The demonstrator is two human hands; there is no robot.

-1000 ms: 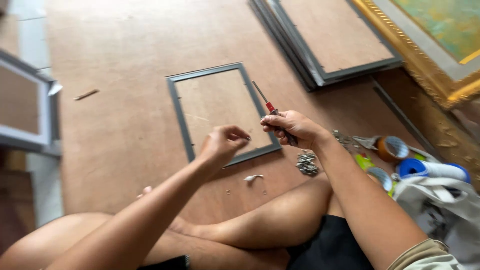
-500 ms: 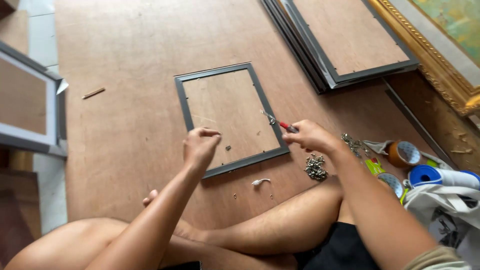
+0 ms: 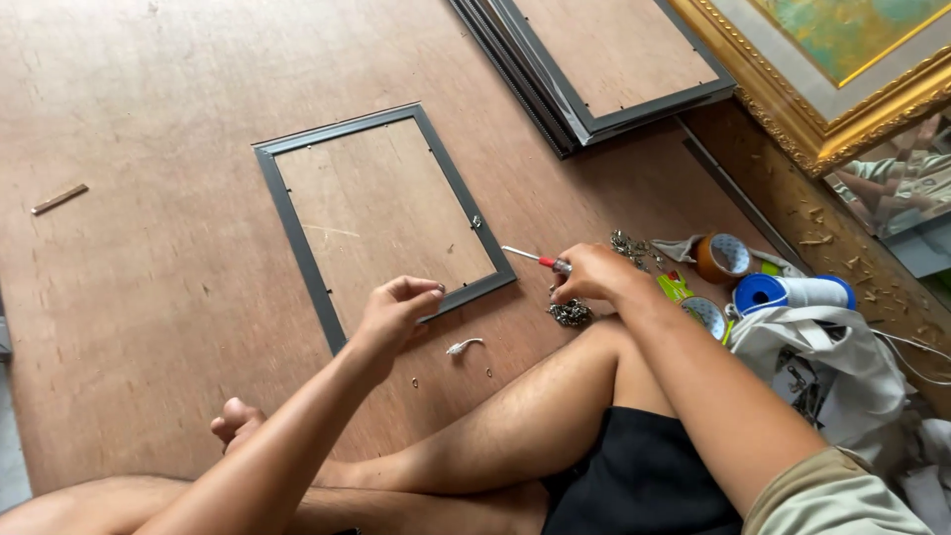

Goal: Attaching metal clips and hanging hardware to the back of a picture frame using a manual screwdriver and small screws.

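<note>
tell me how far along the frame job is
Done: the backing board sits inside the dark frame, lying face down on the floor. In hand: the right hand holds a red-handled screwdriver beside the frame's near corner; the left hand rests at its near edge. Left: a pile of small metal clips lies unused.

Left arm stretches forward from lower left, forearm bare, wrist bent slightly down. My left hand (image 3: 396, 312) hangs loosely curled, fingertips (image 3: 428, 289) pinched toward thumb, palm facing right. Right arm comes in from lower right, elbow bent, short sleeve at shoulder. My right hand (image 3: 586, 274) closed in fist, knuckles up, gripping thin handle. Legs crossed beneath both arms.
</note>
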